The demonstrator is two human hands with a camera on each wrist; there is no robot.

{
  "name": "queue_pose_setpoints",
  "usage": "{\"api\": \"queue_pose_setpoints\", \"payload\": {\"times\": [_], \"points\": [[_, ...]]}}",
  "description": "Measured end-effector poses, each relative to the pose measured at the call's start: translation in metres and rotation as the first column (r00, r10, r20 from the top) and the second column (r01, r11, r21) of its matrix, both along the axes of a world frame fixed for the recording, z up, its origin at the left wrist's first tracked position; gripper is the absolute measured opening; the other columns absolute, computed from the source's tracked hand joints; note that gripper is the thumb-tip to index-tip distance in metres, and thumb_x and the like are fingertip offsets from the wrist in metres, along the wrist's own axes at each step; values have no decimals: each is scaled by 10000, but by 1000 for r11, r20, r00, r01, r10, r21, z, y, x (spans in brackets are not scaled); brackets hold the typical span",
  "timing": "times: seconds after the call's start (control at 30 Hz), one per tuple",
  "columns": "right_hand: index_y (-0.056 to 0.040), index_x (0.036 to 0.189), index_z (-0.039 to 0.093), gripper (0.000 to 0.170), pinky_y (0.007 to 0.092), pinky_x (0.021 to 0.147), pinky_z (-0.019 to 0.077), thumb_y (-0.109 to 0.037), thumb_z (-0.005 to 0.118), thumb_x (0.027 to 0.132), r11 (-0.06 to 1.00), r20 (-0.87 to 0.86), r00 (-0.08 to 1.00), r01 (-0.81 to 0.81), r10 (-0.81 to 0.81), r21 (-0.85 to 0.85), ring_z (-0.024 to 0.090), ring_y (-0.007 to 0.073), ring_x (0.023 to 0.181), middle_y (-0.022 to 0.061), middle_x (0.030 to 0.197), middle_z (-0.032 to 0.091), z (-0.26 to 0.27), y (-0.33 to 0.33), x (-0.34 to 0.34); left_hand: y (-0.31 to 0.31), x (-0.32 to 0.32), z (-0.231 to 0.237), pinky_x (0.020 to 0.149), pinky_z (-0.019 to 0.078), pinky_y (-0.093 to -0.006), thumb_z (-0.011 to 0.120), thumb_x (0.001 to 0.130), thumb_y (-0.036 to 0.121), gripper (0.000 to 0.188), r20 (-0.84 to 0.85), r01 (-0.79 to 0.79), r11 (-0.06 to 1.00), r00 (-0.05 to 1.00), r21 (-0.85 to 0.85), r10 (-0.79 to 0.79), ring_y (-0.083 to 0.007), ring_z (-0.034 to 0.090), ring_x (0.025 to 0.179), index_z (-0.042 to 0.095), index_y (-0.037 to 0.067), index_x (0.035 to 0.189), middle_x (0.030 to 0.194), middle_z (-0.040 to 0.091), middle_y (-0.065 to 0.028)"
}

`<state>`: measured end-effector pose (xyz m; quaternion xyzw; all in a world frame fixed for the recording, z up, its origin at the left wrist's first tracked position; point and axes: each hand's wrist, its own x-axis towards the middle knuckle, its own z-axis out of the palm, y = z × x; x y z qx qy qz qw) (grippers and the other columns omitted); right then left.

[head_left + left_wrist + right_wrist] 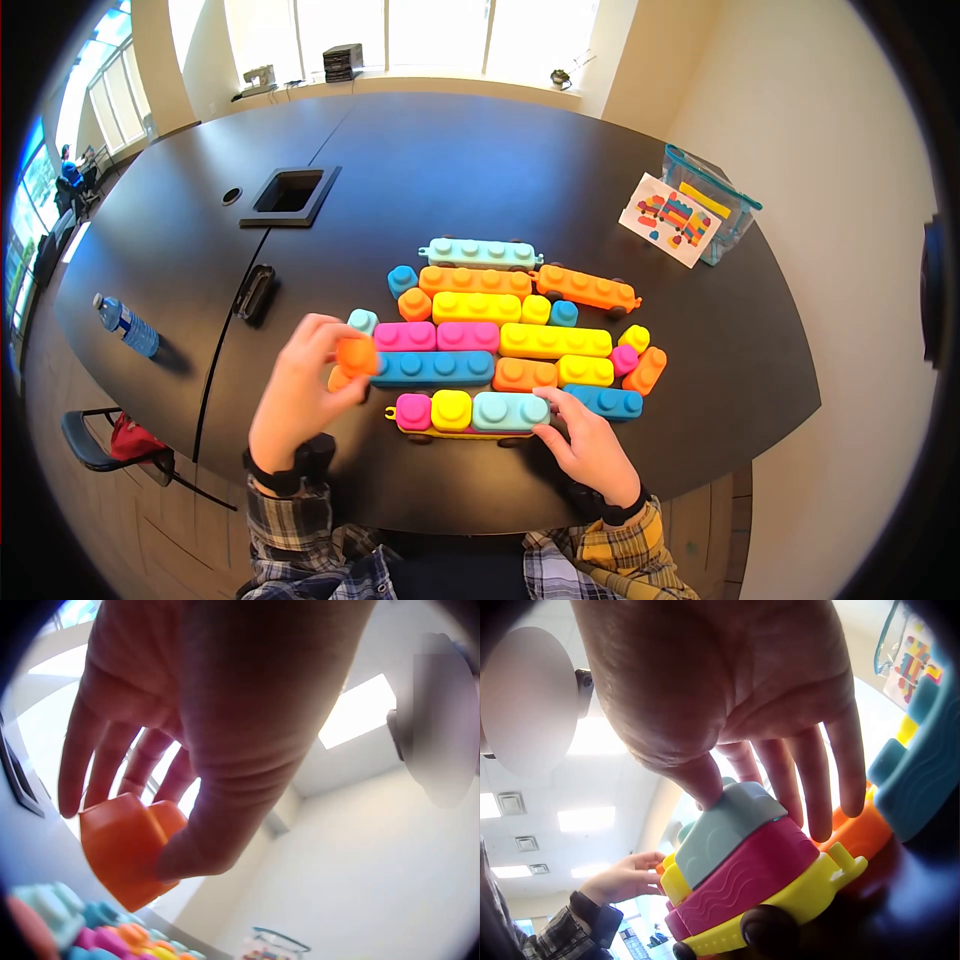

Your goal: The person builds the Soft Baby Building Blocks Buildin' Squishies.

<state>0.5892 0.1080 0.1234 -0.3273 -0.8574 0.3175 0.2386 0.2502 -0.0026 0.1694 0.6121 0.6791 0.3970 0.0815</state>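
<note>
My left hand (300,385) pinches an orange block (356,356) between thumb and fingers, above the left end of the block rows; the left wrist view shows the orange block (124,847) held off the table. With thumb and fingers, my right hand (592,445) grips the right end of a light-blue block (511,411). That block sits on a yellow wheeled base (802,896) with a magenta layer (742,877) between them. Left of it on the same car are a yellow block (451,410) and a magenta block (412,412).
Rows of blue (435,369), yellow (555,341), magenta and orange blocks lie behind the car, with light-blue (480,253) and orange wheeled pieces farther back. A picture card (670,218) leans on a clear container (735,215) at back right. A water bottle (128,326) stands left.
</note>
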Motion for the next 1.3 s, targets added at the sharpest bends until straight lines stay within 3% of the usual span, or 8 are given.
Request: {"api": "queue_pose_setpoints", "payload": {"times": [0.1, 0.13, 0.23, 0.77, 0.93, 1.07, 1.17, 1.3], "points": [[-70, 1406, 554, 455, 427, 877, 578, -174, 721, 996, 1000, -20, 1000, 5, -5, -31, 696, 403, 1069, 192, 1217, 708, -2, -1, -1, 16, 38, 12, 930, 632, -377, 813, 791, -1, 478, -42, 166, 981, 986, 103, -163, -264, 686, 1097, 661, 46, 1242, 1213, 635, -142], [-70, 1406, 554, 455, 427, 877, 578, -174, 721, 996, 1000, -20, 1000, 5, -5, -29, 696, 403, 1069, 192, 1217, 708, -1, -1, -1, 22, 50, 7, 920, 618, -385, 821, 800, 22, 490, 109, 250, 964, 959, 94, -260, -294, 686, 1091, 654, 45, 1260, 1222, 640, -156], [-76, 1409, 547, 458, 429, 868, 577, -187, 717, 999, 1000, 30, 999, -11, 11, -18, 695, 399, 1064, 185, 1217, 705, 3, 1, -1, 31, 76, 3, 967, 552, -404, 835, 851, 85, 501, 92, 426, 901, 897, 79, -432, -331, 657, 1130, 641, 37, 1310, 1244, 622, -141], [-69, 1404, 544, 461, 446, 864, 573, -201, 712, 996, 999, 57, 998, -36, 37, -10, 687, 400, 1075, 172, 1261, 688, 6, 3, -1, 37, 84, -14, 940, 572, -406, 825, 860, 66, 588, 95, 493, 867, 869, -71, -486, -330, 672, 1093, 648, 129, 1417, 1263, 634, -132], [-75, 1400, 554, 455, 445, 857, 576, -209, 714, 995, 1000, 58, 998, -21, 22, -17, 692, 404, 1054, 172, 1237, 700, 5, 2, -1, 33, 85, -15, 1005, 554, -410, 836, 848, 85, 683, 109, 502, 860, 864, -94, -492, -350, 657, 1189, 594, 127, 1485, 1346, 630, -148], [-72, 1394, 560, 457, 446, 849, 580, -217, 721, 991, 998, 77, 997, -26, 22, 51, 695, 408, 1041, 180, 1219, 709, 6, 2, -1, 17, 52, -5, 1162, 463, -429, 857, 828, 114, 827, 52, 393, 917, 919, -65, -390, -385, 577, 1354, 476, 70, 1561, 1466, 591, -190], [-70, 1393, 561, 459, 447, 846, 582, -218, 724, 990, 997, 76, 997, -28, 22, 76, 696, 408, 1036, 185, 1220, 708, 5, 3, 0, -1, 6, -11, 1099, 491, -435, 884, 772, 98, 789, -42, 89, 987, 995, -136, -96, -390, 604, 1292, 551, 40, 1485, 1391, 629, -189], [-73, 1395, 560, 460, 447, 844, 583, -212, 726, 989, 998, 57, 998, -28, 25, 58, 698, 408, 1027, 186, 1223, 706, 4, 2, -2, -18, -34, -49, 1046, 511, -432, 886, 755, 93, 673, -122, -21, 968, 992, -249, -10, -386, 630, 1217, 620, 19, 1368, 1307, 654, -172]]}}
